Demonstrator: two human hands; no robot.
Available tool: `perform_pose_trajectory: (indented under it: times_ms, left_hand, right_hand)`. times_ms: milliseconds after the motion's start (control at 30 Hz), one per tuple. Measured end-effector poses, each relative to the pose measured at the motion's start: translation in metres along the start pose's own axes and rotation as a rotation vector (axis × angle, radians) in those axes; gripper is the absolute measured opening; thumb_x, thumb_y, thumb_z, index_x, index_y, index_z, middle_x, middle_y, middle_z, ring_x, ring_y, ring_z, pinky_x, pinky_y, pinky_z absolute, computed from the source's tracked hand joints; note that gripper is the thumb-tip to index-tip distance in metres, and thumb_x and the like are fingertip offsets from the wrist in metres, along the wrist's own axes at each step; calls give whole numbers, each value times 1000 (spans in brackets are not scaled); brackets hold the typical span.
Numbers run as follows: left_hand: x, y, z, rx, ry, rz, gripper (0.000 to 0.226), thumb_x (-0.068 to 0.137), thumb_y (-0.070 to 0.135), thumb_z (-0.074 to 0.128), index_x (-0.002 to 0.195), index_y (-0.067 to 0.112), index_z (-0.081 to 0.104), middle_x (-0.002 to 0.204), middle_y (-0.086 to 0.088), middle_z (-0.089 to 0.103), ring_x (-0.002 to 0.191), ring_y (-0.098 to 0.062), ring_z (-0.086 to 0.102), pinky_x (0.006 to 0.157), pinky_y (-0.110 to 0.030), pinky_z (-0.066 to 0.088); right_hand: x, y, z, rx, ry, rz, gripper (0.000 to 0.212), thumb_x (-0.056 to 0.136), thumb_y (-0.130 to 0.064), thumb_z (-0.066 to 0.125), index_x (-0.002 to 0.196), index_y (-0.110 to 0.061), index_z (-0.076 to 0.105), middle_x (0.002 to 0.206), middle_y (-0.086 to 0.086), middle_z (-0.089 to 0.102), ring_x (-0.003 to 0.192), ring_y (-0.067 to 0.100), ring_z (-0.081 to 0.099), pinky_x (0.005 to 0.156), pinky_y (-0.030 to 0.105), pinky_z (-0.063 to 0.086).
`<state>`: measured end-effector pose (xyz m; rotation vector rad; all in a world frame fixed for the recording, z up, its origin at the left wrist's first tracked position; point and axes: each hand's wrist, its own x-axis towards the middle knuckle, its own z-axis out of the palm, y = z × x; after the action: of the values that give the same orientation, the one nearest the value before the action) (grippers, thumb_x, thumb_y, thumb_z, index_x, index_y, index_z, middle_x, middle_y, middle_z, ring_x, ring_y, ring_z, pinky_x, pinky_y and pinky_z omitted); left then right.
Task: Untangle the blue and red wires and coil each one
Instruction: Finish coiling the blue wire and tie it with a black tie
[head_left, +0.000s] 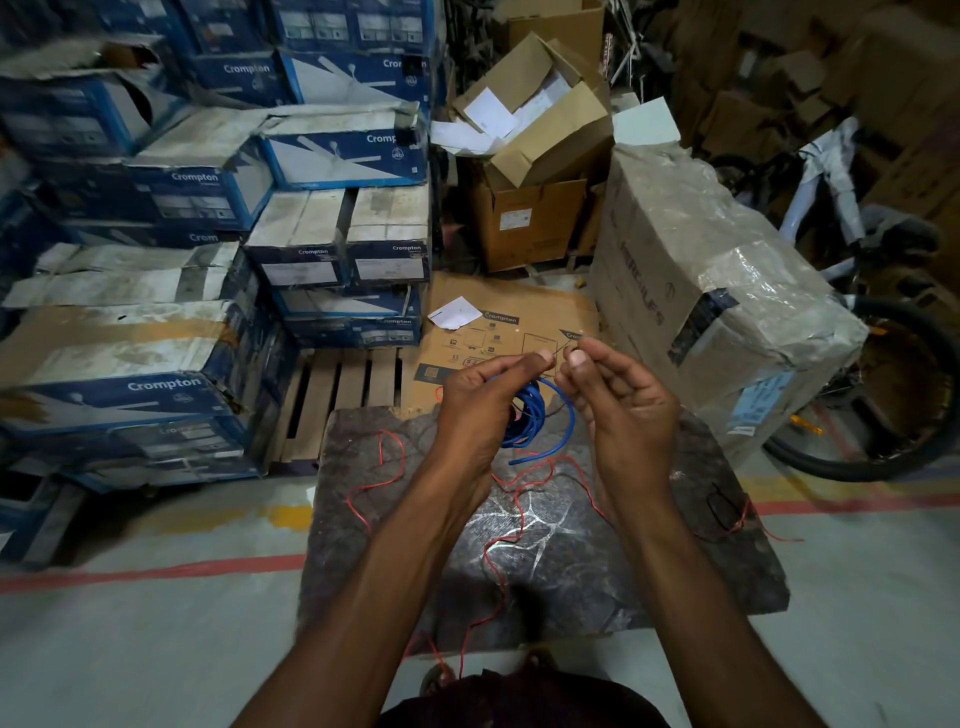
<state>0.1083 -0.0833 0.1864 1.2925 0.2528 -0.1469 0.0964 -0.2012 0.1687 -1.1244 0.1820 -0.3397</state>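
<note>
The blue wire (531, 415) hangs as a bundle of several loops between my two hands, above the dark stone slab (675, 582). My left hand (480, 402) grips the top of the loops, thumb pointing right. My right hand (618, 410) pinches a thin strand near my left thumb, and one blue loop runs down past its palm. The thin red wire (511, 540) lies loose in long curves across the slab, reaching from its left side to its right edge and down over the front toward me.
Stacked blue fan cartons (208, 208) fill the left. A wooden pallet (337, 395) and flat cardboard (498, 332) lie behind the slab. A wrapped carton (701, 291) and a bicycle (857, 364) stand at the right. Open brown boxes (535, 156) sit at the back.
</note>
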Motion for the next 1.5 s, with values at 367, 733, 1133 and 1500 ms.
perform_pose_trajectory:
  times_ms: [367,733,1133,1500]
  left_hand:
    - [-2,4,-1,55,-57,9,17,80,27,80,86,10,80,74,-4,66,68,-12,52,61,-21,39]
    - [0,9,-1,125,-69,32,11,82,26,79,72,21,79,62,3,64,63,-13,51,58,-21,37]
    - [4,8,-4,98,-99,42,14,82,29,78,83,16,81,73,-5,64,71,-19,47,62,-28,35]
    - [7,8,-7,131,-84,44,11,83,24,76,79,15,80,57,4,60,50,-6,44,49,-17,34]
  right_hand:
    - [3,-10,-5,97,-20,54,20,88,3,70,103,-11,72,91,1,79,85,11,74,80,24,61]
    - [6,-13,-7,49,-55,28,28,74,-11,77,102,-10,73,91,3,80,86,13,75,79,24,61]
    - [10,-9,-7,-86,-99,-29,27,83,0,75,107,-12,71,85,-2,79,82,11,73,80,24,61]
    - [19,-18,-20,-277,-213,-27,11,97,-2,64,97,-8,73,91,3,79,89,17,74,81,29,63]
